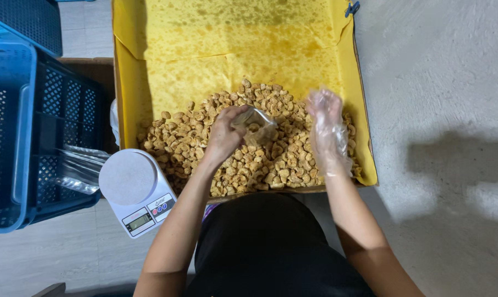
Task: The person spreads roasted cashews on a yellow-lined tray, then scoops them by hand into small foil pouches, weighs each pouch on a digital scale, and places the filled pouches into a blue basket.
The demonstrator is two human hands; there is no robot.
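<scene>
Holding a small clear bag (255, 125), the left hand (225, 136) has its fingers curled and pinched on the bag's left edge. The bag sits just above the pile of fried snack pieces (249, 144), about in the middle of it. The right hand (327, 122) wears a thin clear plastic glove and looks blurry. It hangs over the right side of the pile, near the bag but not touching it. Its fingers point toward the far side and look loosely together, but I cannot tell if they hold any pieces. The snack pieces are light brown and lumpy, and they fill the near half of a big cardboard box (117, 99) lined with yellow paper (227, 38). The far half of the paper is bare and has dark oily spots. A white kitchen scale (138, 190) with a round top sits just left of the box, near the left arm. Farther left stands a blue plastic crate (18, 137) with holes in its walls, and some shiny clear plastic (78, 170) lies inside it. The box, scale and crate all rest on a pale grey floor (441, 82). The person wears dark clothes.
</scene>
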